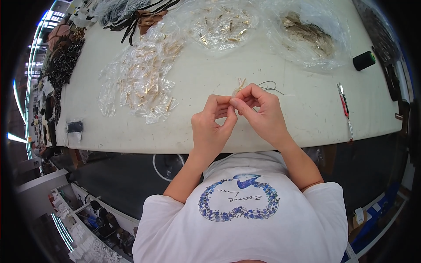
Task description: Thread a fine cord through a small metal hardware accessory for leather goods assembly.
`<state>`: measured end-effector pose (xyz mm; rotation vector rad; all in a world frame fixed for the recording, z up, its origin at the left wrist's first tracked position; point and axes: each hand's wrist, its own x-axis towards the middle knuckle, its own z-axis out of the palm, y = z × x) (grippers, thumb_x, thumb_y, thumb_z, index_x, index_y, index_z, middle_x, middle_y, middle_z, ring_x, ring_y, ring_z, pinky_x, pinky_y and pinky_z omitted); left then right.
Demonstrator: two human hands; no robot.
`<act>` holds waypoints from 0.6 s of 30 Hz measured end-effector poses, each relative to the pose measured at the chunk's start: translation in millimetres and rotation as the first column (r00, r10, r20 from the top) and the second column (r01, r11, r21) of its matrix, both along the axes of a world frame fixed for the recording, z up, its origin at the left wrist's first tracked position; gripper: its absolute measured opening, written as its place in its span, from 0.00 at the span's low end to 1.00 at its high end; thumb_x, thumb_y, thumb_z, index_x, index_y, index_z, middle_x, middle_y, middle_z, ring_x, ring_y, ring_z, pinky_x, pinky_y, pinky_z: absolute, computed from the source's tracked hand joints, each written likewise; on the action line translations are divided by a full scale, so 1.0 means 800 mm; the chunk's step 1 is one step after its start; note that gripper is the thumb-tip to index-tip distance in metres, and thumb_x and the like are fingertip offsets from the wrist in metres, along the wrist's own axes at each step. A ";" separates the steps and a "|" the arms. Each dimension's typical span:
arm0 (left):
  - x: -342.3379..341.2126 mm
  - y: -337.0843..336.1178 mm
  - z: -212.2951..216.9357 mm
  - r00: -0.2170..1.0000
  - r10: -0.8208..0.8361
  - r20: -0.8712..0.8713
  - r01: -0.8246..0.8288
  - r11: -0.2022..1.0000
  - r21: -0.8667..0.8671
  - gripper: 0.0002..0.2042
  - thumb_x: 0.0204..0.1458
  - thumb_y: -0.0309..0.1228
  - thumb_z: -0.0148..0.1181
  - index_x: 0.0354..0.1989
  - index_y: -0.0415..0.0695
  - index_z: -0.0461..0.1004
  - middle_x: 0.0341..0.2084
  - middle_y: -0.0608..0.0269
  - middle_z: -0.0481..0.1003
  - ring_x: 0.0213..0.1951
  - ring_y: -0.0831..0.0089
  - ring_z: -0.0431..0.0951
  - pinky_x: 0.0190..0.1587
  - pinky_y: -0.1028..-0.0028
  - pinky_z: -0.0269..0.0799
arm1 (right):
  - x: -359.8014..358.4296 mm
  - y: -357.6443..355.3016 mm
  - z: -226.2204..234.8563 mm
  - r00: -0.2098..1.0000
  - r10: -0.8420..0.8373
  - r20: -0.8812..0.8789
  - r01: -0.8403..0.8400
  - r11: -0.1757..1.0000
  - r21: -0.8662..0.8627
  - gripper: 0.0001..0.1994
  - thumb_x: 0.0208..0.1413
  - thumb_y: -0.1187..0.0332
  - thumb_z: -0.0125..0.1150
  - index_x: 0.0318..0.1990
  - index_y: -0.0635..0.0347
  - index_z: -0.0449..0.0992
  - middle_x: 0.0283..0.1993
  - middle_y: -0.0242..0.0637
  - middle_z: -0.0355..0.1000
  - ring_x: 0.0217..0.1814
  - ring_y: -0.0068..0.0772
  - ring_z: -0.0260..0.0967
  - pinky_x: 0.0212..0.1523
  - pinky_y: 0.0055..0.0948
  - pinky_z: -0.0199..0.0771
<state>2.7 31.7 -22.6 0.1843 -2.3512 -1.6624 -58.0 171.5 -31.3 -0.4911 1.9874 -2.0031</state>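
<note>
My left hand point(209, 125) and my right hand point(263, 111) meet over the front half of the white table point(210, 79). Both are closed, thumb and forefinger pinched, fingertips touching. Whatever sits between the fingertips is too small to make out. Just beyond them shows a small pale beige piece with thin strips point(240, 83), partly hidden by my fingers; whether it is held or lies on the table I cannot tell. A dark thread point(271, 83) loops out from behind my right hand and trails to the right across the tabletop.
Clear little packets with gold-coloured pieces point(147, 79) spread at left. Plastic bags point(223, 22) with similar pieces and with brown material point(307, 33) lie at the back. Red-handled scissors point(343, 103) and a black thread spool point(364, 61) are at right. Dark straps point(131, 22) lie far left.
</note>
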 end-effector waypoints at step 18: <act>0.000 -0.015 -0.019 0.995 -0.071 0.070 0.071 0.997 0.004 0.04 0.56 0.22 0.61 0.36 0.34 0.78 0.28 0.57 0.83 0.33 0.71 0.86 0.36 0.75 0.81 | 0.011 -0.002 -0.004 0.980 0.013 -0.197 0.031 0.975 0.219 0.04 0.56 0.77 0.61 0.31 0.64 0.72 0.27 0.34 0.74 0.27 0.23 0.73 0.30 0.23 0.73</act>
